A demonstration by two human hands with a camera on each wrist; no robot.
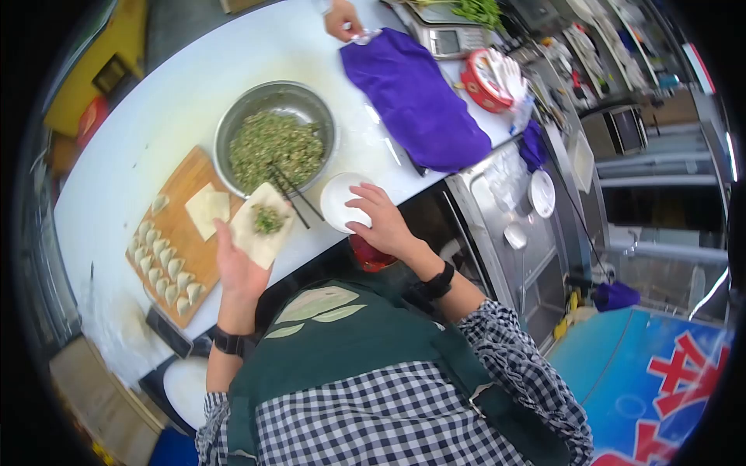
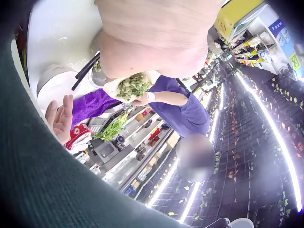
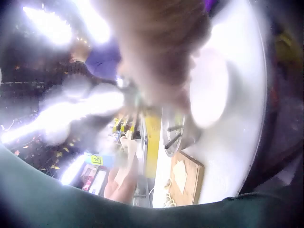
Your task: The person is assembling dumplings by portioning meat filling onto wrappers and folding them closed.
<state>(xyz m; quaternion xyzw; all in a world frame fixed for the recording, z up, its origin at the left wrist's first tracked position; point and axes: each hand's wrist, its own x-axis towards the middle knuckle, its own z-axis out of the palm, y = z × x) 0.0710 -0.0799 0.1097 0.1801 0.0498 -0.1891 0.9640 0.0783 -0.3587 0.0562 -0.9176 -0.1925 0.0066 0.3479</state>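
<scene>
Fingers of the right hand [image 1: 382, 220] are loosely bent and spread apart above a round white dish [image 1: 334, 202]; whether their tips touch what is in it cannot be told. The left hand [image 1: 239, 268] bears a dumpling wrapper [image 1: 258, 242] with its thumb raised beside the dough, but its other fingers are hidden under the sheet, so how they lie is unclear.

That wrapper sits in front of the steel mixing bowl [image 1: 330, 155], its far corner near the chopsticks [image 1: 289, 189] that lean out over the rim. The likeliest trouble is spilling: a tilt of the left hand could send the loose chopped filling [image 1: 268, 220] sliding off, and a careless sweep could knock the chopsticks. If the dish holds water, too much on the fingertips might soften the dough; too full a heap might split it when folded.

It looks thin, pale cream and limp, with a crumbly green-flecked mound near its middle and bare margins around. Plump folded dumplings [image 1: 165, 262] sit in rows on the wooden board [image 1: 203, 167].
</scene>
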